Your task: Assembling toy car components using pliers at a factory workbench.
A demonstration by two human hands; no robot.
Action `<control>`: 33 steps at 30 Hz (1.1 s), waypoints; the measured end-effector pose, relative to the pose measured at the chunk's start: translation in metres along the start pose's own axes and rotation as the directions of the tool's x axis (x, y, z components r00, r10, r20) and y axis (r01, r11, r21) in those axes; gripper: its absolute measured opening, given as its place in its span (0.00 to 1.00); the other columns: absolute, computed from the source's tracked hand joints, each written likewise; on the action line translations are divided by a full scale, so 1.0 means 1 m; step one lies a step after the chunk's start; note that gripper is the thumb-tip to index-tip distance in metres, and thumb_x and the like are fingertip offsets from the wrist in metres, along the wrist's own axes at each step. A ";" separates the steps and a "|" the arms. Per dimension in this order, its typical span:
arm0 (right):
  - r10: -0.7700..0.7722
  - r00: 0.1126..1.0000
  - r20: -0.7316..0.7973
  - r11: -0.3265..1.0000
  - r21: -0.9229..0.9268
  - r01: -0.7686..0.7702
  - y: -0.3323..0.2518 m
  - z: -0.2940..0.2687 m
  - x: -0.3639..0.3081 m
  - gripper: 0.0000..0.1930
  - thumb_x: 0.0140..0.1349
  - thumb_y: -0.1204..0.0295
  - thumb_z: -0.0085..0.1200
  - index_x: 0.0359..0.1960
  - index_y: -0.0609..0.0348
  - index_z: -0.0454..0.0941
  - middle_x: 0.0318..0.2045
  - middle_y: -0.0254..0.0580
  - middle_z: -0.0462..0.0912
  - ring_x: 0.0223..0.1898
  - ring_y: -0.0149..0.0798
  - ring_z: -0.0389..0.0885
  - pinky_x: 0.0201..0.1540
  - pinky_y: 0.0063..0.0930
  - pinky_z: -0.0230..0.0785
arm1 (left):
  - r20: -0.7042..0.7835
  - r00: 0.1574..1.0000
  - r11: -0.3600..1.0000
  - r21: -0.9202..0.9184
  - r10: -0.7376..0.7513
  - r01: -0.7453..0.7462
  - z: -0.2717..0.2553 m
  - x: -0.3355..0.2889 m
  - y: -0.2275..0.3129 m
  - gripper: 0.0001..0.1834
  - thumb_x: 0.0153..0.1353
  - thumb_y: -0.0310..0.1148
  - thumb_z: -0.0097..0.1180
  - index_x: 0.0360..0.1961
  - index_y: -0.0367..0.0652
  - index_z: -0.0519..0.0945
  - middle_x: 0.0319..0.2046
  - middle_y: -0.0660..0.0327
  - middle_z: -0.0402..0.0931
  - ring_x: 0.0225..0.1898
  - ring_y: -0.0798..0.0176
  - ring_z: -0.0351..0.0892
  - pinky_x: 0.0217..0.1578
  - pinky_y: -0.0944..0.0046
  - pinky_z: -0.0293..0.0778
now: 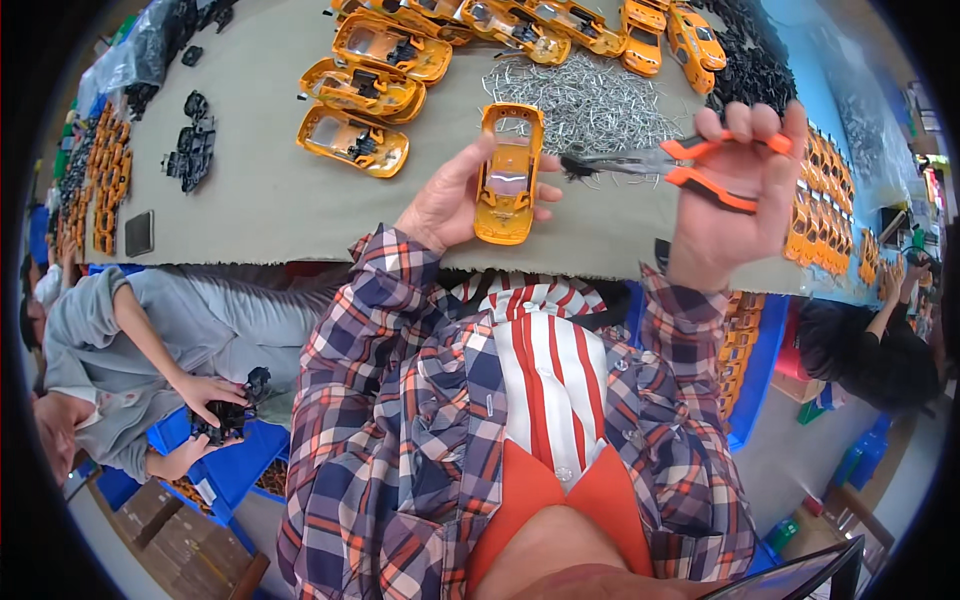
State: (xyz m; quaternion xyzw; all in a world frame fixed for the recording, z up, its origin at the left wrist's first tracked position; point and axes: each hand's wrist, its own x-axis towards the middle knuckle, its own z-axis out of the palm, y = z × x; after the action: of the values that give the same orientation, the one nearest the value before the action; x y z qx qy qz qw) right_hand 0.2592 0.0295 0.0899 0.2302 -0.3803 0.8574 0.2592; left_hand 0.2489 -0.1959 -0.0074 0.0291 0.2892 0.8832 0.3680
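Observation:
My left hand (452,198) holds an orange-yellow toy car shell (509,195) upright on end, with the thumb along its left side and fingertips showing at its right edge. My right hand (735,205) is closed around pliers (640,161) with orange and black handles. Their jaws point left, and at the tip is a small black part (577,166), just right of the car shell and apart from it. Behind the pliers lies a wide heap of thin silvery metal pieces (575,100).
Several orange car shells (355,140) crowd the far side of the grey-green cloth (250,215). Black parts (190,150) lie at left and in a pile (755,70) at far right. Rows of orange bodies (822,200) stand right. A co-worker's hands (215,405) hold black parts at left.

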 end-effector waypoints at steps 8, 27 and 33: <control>0.062 0.998 0.023 0.995 0.072 -0.063 0.049 0.023 -0.015 0.22 0.61 0.75 0.45 0.58 0.59 0.62 0.41 0.39 0.72 0.39 0.35 0.67 0.42 0.40 0.65 | -0.045 0.992 0.993 0.010 -0.116 0.116 0.005 0.013 0.013 0.40 0.56 0.66 0.41 0.55 0.40 0.65 0.46 0.47 0.71 0.47 0.41 0.74 0.46 0.38 0.71; 0.126 0.960 0.249 0.977 -0.198 -0.077 0.056 0.042 -0.021 0.24 0.60 0.76 0.45 0.59 0.67 0.59 0.38 0.43 0.69 0.38 0.34 0.66 0.40 0.34 0.64 | -0.029 0.999 1.000 0.019 0.026 -0.025 0.012 0.015 0.008 0.32 0.62 0.58 0.42 0.55 0.42 0.65 0.49 0.54 0.69 0.45 0.54 0.75 0.44 0.43 0.75; 0.273 0.948 0.165 0.942 -0.246 -0.229 0.054 0.041 -0.020 0.25 0.60 0.73 0.51 0.58 0.68 0.61 0.38 0.40 0.71 0.37 0.31 0.71 0.37 0.23 0.67 | 0.029 0.997 0.998 0.020 0.065 -0.065 0.004 0.021 0.000 0.32 0.62 0.58 0.40 0.56 0.41 0.64 0.49 0.54 0.69 0.45 0.53 0.75 0.43 0.44 0.76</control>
State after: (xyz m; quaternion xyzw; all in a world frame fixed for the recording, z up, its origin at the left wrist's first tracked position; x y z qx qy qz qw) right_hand 0.2490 -0.0383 0.0741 0.2324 -0.5245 0.8082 0.1328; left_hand 0.2345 -0.1802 -0.0078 0.0549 0.2919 0.8912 0.3429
